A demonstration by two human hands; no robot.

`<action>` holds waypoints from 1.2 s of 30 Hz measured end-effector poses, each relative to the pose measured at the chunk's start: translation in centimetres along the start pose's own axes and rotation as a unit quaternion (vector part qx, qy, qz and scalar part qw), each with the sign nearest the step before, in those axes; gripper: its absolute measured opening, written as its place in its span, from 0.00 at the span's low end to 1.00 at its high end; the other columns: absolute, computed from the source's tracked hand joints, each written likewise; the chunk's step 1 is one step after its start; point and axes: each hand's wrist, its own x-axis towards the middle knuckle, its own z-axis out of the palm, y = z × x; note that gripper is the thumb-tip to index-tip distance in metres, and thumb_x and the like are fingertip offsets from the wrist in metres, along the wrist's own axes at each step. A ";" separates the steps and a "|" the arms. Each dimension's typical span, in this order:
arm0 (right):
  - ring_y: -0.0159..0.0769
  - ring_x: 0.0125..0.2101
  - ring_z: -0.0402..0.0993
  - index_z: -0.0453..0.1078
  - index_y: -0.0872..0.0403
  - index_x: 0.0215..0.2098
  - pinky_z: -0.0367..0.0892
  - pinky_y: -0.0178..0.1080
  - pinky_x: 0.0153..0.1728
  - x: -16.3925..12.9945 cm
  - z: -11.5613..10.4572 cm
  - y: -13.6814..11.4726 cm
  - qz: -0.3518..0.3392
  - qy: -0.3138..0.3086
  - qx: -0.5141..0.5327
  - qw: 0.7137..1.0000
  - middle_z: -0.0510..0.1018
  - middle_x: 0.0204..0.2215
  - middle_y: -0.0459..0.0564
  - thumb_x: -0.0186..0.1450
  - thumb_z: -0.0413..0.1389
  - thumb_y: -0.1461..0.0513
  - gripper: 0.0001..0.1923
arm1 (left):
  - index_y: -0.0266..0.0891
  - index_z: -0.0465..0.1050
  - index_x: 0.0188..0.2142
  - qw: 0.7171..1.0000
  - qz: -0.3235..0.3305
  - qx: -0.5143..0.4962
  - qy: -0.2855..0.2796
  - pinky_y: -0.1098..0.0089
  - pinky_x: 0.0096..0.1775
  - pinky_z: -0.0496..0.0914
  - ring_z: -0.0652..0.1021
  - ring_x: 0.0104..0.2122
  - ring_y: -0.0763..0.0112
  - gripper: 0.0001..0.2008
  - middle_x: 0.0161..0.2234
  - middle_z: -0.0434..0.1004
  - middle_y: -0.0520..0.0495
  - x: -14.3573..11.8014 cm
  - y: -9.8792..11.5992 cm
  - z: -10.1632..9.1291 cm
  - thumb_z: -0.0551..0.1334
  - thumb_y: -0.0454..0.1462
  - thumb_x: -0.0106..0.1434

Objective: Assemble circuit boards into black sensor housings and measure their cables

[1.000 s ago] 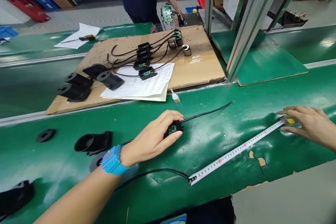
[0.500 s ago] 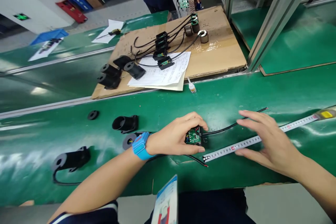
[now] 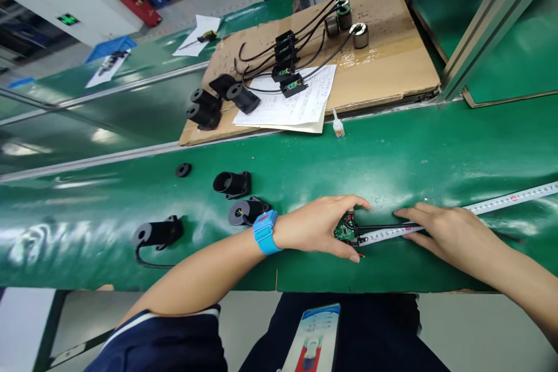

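Note:
My left hand (image 3: 320,225), with a blue wristband, grips a small green circuit board (image 3: 346,229) against the green table surface (image 3: 392,157). A black cable (image 3: 379,226) runs right from the board, alongside a white tape measure (image 3: 488,206) laid flat on the table. My right hand (image 3: 449,232) presses flat on the cable and the tape just right of the board, fingers stretched out. The tape's end meets the board at my left thumb.
Black plastic housings (image 3: 232,183) and a black ring (image 3: 183,170) lie to the left. Behind, a cardboard sheet (image 3: 392,64) carries wired boards, coils and papers (image 3: 292,106); a small glue bottle (image 3: 337,127) stands by it. Another person stands beyond. An aluminium post (image 3: 488,17) rises at right.
My left hand has drawn the board nearer the table's front edge, up against the tape's end. My right hand came from the tape's far end and now presses cable and tape down.

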 end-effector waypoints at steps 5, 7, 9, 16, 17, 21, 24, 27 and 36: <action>0.33 0.24 0.77 0.73 0.49 0.43 0.68 0.37 0.22 0.9 0.0 0.4 0.034 0.050 0.029 0.998 0.78 0.35 0.43 0.72 0.52 0.57 0.09 | 0.41 0.65 0.60 1.000 -0.026 0.001 0.003 0.62 0.47 0.69 0.74 0.52 0.52 0.42 0.57 0.71 0.39 0.3 -0.4 0.0 0.75 0.54 0.50; 0.33 0.25 0.77 0.73 0.49 0.42 0.68 0.37 0.22 0.9 -0.1 0.4 0.035 0.066 0.032 0.997 0.78 0.35 0.44 0.73 0.48 0.57 0.12 | 0.41 0.70 0.55 1.000 -0.022 0.003 -0.002 0.64 0.46 0.68 0.75 0.49 0.55 0.35 0.51 0.75 0.41 0.4 -0.4 -0.1 0.74 0.53 0.53; 0.34 0.25 0.78 0.72 0.49 0.43 0.69 0.37 0.23 0.7 -0.2 0.6 0.032 0.071 0.030 0.997 0.79 0.36 0.45 0.74 0.46 0.57 0.13 | 0.40 0.73 0.51 1.000 -0.018 -0.003 -0.015 0.67 0.44 0.67 0.76 0.46 0.59 0.29 0.47 0.77 0.44 0.5 -0.4 -0.3 0.73 0.51 0.56; 0.33 0.26 0.77 0.73 0.49 0.44 0.68 0.37 0.23 0.1 0.1 1.0 0.033 0.079 0.021 0.996 0.80 0.38 0.45 0.72 0.47 0.59 0.12 | 0.41 0.74 0.50 0.997 -0.037 -0.030 -0.054 0.72 0.35 0.64 0.77 0.36 0.67 0.24 0.39 0.79 0.50 0.5 -0.9 -0.5 0.73 0.48 0.58; 0.33 0.26 0.77 0.73 0.50 0.44 0.68 0.36 0.23 0.1 0.1 1.0 0.032 0.076 0.022 0.996 0.80 0.38 0.45 0.72 0.47 0.59 0.12 | 0.41 0.75 0.50 0.997 -0.035 -0.038 -0.056 0.72 0.35 0.64 0.76 0.35 0.68 0.23 0.38 0.79 0.51 0.5 -1.0 -0.4 0.72 0.47 0.58; 0.32 0.27 0.78 0.73 0.50 0.45 0.68 0.36 0.24 0.0 0.0 1.0 0.025 0.080 0.023 0.996 0.80 0.39 0.46 0.72 0.47 0.60 0.13 | 0.41 0.75 0.48 0.997 -0.027 -0.055 -0.044 0.73 0.35 0.64 0.76 0.35 0.68 0.21 0.38 0.79 0.51 0.6 -0.8 -0.6 0.72 0.46 0.59; 0.32 0.28 0.79 0.73 0.50 0.46 0.68 0.36 0.23 0.0 -0.2 1.0 0.020 0.098 0.010 0.995 0.80 0.40 0.45 0.73 0.47 0.60 0.13 | 0.42 0.75 0.48 0.996 -0.025 -0.066 -0.046 0.73 0.36 0.65 0.77 0.37 0.67 0.20 0.39 0.80 0.50 0.6 -0.6 -0.9 0.71 0.47 0.60; 0.32 0.27 0.78 0.73 0.50 0.46 0.68 0.36 0.22 0.2 -0.3 1.0 0.018 0.107 0.002 0.994 0.80 0.39 0.45 0.73 0.47 0.60 0.13 | 0.42 0.75 0.49 0.995 -0.032 -0.077 -0.046 0.73 0.36 0.66 0.77 0.38 0.66 0.21 0.41 0.80 0.49 0.5 -0.4 -1.2 0.70 0.47 0.61; 0.30 0.26 0.77 0.74 0.50 0.44 0.67 0.36 0.21 0.3 -0.3 1.2 0.015 0.127 -0.005 0.992 0.80 0.37 0.42 0.73 0.47 0.61 0.12 | 0.43 0.73 0.53 0.992 -0.061 -0.106 -0.043 0.74 0.34 0.64 0.75 0.34 0.71 0.21 0.42 0.79 0.50 0.3 0.1 -1.6 0.69 0.45 0.63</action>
